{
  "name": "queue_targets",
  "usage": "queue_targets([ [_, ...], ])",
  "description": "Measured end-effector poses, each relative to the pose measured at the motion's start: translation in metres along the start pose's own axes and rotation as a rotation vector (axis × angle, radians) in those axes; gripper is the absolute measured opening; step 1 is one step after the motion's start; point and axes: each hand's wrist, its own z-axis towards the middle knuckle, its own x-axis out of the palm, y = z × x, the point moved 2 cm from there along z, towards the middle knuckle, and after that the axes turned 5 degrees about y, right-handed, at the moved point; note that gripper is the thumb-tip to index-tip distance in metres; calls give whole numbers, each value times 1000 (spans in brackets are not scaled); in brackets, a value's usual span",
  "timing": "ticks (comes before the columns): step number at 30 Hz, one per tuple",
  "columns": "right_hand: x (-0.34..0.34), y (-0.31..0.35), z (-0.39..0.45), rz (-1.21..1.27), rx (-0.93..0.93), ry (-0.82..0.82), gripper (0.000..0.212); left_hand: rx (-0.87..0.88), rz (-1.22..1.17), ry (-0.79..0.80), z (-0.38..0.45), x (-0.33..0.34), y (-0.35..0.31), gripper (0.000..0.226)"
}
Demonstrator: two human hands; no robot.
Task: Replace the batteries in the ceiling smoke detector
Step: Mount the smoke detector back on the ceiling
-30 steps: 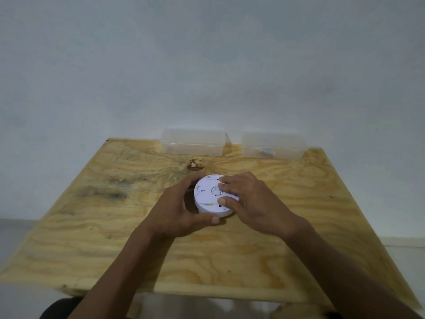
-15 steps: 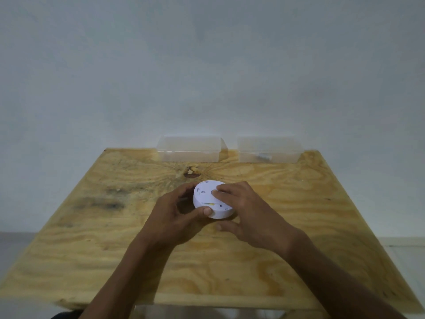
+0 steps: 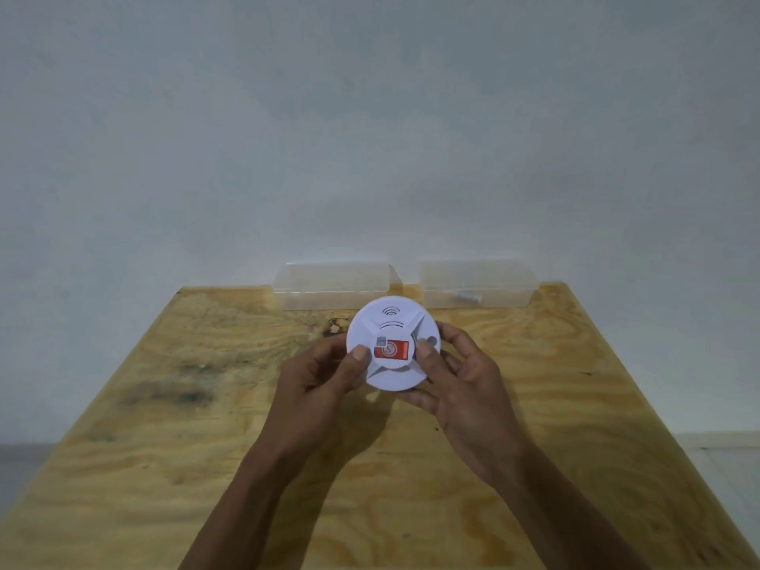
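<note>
Now both hands hold the smoke detector up off the desk, its front face toward the camera.

Fingers of the left hand curl round the left rim with the thumb laid on the face beside the red sticker; the right hand grips the right rim likewise, thumb on the face and fingers wrapped behind. The detector hangs above the middle of the desk, clear of the wood. Beyond it, two clear plastic boxes stand side by side at the far edge; the right-hand one holds a small dark item, too blurred to name. The step in hand looks like getting the casing open. Next, the hands probably need opposing grips to twist or pry the halves apart without dropping it.
</note>
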Motion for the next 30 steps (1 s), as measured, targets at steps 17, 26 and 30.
queue_targets([
  [17, -18, 18, 5, -47, -6, -63, 27, 4, -136, -60, 3, 17, -18, 19],
  [26, -19, 23, 7, 8, 14, -48, 28, 4, -156, -86, 3, 19, -24, 19],
  [30, -19, 24, 8, 9, 11, -43, 31, -6, -151, -93, 5, 18, -23, 21],
])
